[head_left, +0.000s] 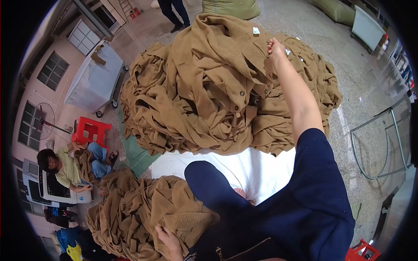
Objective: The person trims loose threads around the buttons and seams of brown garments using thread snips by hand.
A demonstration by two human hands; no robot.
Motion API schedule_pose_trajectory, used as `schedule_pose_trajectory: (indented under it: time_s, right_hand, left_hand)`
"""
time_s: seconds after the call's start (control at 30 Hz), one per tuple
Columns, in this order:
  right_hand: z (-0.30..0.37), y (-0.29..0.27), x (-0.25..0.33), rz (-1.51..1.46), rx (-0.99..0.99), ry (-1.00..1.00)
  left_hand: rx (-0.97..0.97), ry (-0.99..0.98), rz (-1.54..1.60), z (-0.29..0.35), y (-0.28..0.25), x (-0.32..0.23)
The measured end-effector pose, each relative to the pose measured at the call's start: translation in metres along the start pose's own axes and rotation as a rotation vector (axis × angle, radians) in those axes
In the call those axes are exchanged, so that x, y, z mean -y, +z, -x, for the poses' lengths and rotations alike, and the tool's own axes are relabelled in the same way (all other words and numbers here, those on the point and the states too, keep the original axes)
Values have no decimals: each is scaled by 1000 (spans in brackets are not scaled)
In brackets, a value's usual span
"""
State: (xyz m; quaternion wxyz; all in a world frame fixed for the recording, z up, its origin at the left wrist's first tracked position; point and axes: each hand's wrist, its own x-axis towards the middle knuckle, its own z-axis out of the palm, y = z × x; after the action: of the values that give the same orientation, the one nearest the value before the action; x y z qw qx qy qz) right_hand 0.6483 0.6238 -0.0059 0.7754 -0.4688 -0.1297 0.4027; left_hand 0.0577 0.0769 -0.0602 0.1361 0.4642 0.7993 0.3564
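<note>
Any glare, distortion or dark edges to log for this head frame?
Head view: black corners around the fisheye image; head view, left: the building wall leans and curves; head view, centre: the white sheet looks very bright, while folds in the larger brown garment pile read clearly.

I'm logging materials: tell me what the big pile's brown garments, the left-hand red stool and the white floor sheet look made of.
Brown garments: matte, soft knit, judging by ribbed bands and limp folds; the fibre can't be told.
Red stool: probably moulded plastic, slightly glossy, from its uniform colour and cut-out openings.
White sheet: smooth-looking; creases suggest cloth or plastic, unclear which.
</note>
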Motion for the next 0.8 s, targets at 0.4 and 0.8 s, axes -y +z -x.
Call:
schedule_pose_trajectory:
  time_s: [0.4, 0.8]
  right_hand:
    - [-44, 54, -26, -260, 112, 165]
    - [12, 21, -86, -228, 66, -81]
  left_hand:
    - [-16, -122, -122, 2, -2, -16]
    - [-66, -49, -176, -1, 0, -19]
